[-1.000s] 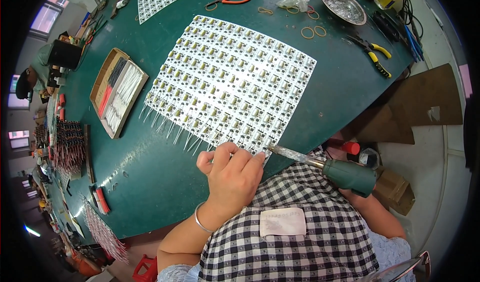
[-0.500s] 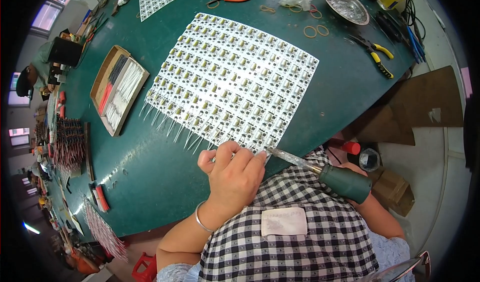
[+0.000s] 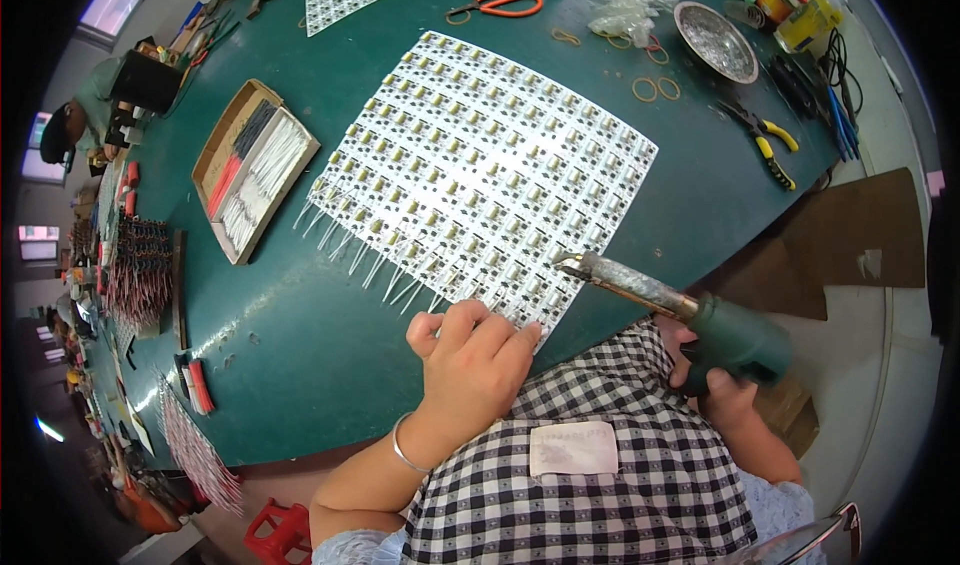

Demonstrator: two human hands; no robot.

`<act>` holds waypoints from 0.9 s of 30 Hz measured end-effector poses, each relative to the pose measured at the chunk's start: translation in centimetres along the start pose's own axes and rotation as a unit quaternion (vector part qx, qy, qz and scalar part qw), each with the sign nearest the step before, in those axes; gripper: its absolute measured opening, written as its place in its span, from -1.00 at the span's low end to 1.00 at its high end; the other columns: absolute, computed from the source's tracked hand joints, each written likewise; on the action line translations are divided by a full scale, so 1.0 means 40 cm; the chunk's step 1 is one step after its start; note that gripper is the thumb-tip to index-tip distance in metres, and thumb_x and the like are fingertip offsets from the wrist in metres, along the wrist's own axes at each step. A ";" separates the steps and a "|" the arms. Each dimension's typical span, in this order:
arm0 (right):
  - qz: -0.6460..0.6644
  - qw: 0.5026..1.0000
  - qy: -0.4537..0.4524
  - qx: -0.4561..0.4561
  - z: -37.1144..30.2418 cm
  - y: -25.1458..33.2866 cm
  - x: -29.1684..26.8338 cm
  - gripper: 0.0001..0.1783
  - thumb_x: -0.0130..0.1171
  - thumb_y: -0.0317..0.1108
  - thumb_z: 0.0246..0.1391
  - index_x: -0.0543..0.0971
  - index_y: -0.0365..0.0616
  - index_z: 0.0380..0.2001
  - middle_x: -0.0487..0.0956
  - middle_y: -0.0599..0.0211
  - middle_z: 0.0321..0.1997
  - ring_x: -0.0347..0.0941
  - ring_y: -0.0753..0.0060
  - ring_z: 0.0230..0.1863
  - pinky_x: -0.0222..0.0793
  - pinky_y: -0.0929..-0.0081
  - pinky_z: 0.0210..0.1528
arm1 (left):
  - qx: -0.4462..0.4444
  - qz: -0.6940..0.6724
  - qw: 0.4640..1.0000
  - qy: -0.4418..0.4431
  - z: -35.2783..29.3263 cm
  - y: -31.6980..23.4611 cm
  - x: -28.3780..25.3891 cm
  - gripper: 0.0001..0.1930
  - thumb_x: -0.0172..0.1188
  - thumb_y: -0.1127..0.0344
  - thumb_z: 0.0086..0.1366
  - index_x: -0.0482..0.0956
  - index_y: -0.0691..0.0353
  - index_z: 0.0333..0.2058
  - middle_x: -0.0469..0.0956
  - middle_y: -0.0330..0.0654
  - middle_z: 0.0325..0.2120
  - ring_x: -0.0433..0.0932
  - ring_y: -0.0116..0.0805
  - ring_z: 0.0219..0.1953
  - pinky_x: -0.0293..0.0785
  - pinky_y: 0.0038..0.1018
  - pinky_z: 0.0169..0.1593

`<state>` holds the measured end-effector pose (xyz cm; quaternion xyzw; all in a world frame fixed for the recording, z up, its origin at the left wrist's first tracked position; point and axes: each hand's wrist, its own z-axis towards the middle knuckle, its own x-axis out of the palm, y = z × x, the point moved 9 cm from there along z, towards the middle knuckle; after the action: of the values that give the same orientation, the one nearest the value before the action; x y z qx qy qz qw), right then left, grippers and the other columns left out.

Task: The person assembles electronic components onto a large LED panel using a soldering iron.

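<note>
A large white circuit board panel [image 3: 470,165] with rows of small components lies on the green table. Thin white wires [image 3: 375,265] stick out along its near left edge. My left hand [image 3: 475,365] rests at the panel's near corner, fingers curled and pressed together; whatever they pinch is hidden. In my right hand [image 3: 725,395] is a soldering gun [image 3: 740,340] with a green body, my fingers wrapped round its grip. Its metal barrel points left, and the tip is over the panel's right edge, beyond my left hand.
Left of the panel sits a cardboard box [image 3: 250,170] of black, red and white wires. Orange-handled scissors [image 3: 505,0], a metal bowl [image 3: 715,43], rubber bands [image 3: 655,89] and yellow-black pliers [image 3: 765,140] lie beyond. Wire bundles [image 3: 195,385] are at the left edge.
The soldering gun's tip has lifted away from beside my left fingertips, moving up and farther out. My left hand stays at the panel's near corner. The whole view has shifted slightly.
</note>
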<state>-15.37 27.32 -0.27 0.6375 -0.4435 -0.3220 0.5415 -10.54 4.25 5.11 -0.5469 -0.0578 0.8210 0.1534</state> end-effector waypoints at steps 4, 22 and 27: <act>0.114 0.992 -0.003 -0.058 0.056 0.029 0.009 -0.43 0.10 -0.24 0.03 0.25 -0.41 0.01 0.46 0.00 -0.11 0.45 0.35 -0.52 0.40 0.52 -0.49 | -0.025 -0.034 0.999 0.032 -0.027 0.069 -0.048 -0.85 0.26 0.35 -0.09 0.60 -0.03 -0.45 0.37 -0.46 -0.60 0.37 -0.45 -0.35 -0.01 -0.34 -0.17; -0.159 0.970 0.155 -0.101 0.589 0.445 0.267 -0.44 0.10 -0.47 -0.07 0.25 -0.28 0.06 0.49 0.03 -0.13 0.47 0.44 -0.43 0.45 0.56 -0.44 | -0.140 0.026 0.984 -0.104 0.155 0.553 -0.208 -0.90 0.26 0.43 -0.01 0.56 0.12 -0.46 0.48 -0.36 -0.60 0.43 -0.41 -0.39 0.10 -0.36 -0.19; -0.285 0.917 0.163 -0.225 0.725 0.622 0.353 -0.53 0.09 -0.28 -0.02 0.36 -0.29 -0.04 0.54 0.09 -0.21 0.41 0.57 -0.56 0.38 0.62 -0.51 | -0.151 0.051 0.983 -0.091 0.188 0.588 -0.185 -0.90 0.25 0.44 -0.01 0.56 0.09 -0.46 0.46 -0.37 -0.58 0.41 -0.39 -0.34 0.08 -0.32 -0.16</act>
<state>-40.98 2.18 19.03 0.6421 -0.0642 -0.4454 0.6206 -19.24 -19.78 8.42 -0.4893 -0.1668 0.8558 0.0215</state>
